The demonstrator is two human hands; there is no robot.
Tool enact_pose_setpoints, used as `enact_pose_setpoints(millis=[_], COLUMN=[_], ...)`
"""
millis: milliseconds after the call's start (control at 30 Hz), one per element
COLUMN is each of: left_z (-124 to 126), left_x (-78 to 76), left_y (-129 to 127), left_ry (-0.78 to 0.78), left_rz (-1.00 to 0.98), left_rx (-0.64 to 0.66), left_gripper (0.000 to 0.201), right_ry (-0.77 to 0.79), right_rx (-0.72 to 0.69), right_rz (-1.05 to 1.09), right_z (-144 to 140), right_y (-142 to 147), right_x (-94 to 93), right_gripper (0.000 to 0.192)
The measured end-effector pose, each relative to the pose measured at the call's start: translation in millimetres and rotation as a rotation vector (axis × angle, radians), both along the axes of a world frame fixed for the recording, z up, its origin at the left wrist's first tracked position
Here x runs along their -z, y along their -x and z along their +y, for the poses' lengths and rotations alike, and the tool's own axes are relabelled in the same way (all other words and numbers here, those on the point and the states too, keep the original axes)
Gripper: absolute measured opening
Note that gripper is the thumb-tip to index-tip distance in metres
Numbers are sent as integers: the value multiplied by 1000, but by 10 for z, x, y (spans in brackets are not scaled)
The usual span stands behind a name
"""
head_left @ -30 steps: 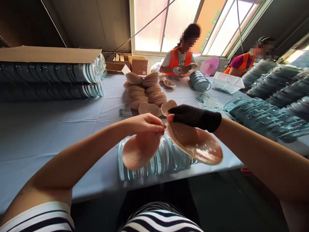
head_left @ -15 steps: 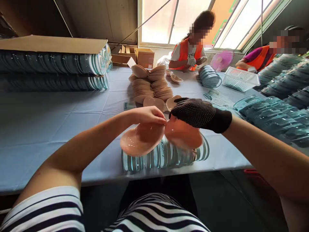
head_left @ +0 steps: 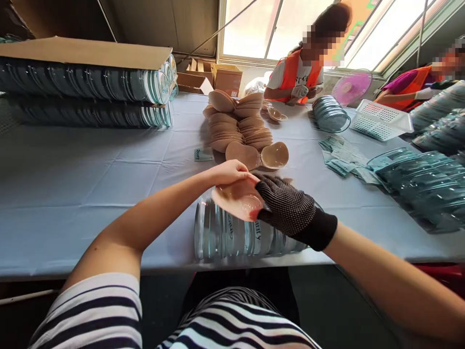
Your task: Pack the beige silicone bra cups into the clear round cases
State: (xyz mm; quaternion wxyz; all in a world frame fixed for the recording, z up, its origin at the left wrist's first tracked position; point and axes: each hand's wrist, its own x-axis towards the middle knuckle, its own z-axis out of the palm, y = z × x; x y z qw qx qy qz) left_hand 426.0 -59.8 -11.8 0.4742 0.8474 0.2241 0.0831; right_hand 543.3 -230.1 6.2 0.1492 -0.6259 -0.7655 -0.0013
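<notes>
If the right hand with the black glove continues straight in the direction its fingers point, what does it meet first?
The right hand points up and left, and its fingers already rest on the pink cup. Just beyond is probably the left hand, which holds the cup's far edge, though depth is hard to judge.

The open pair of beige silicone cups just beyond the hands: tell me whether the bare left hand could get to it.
Probably yes: the pair of beige silicone cups lies just beyond the left hand, with nothing between.
</notes>
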Motion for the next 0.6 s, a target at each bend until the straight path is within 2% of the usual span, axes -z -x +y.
enact_pose_setpoints(millis=[133, 167, 233, 300, 367, 433, 500, 533, 600], left_z=[117, 142, 190, 237, 281, 315, 334, 336, 327], left_x=[32, 47, 76, 101, 123, 142, 157, 164, 186], left_y=[-63, -41, 44, 164, 288, 385, 442, 458, 478], left_ry=[75, 123, 270, 413, 463, 483, 571, 639, 792], left_rz=[46, 51, 52, 70, 131, 188, 168, 116, -63], left_rx=[109, 121, 109, 66, 38, 47, 65, 43, -98], left_gripper=[22, 30, 61, 89, 98, 89, 70, 60, 46], right_ry=[-6, -27, -25, 84, 255, 376, 399, 390, 384], right_rx=[96, 116, 170, 239, 311, 298, 217, 177, 139], right_rz=[373, 430, 466, 407, 281, 109, -84, -163, -247], right_z=[-204, -217, -223, -212, -165, -51, 141, 259, 502], right_y=[-407, -522, -799, -1117, -1406, -1583, -1620, -1597, -1513], right_x=[385, 432, 455, 417, 372, 362, 397, 422, 450], right_gripper=[64, 65, 69, 70, 68, 68, 72, 70, 53])
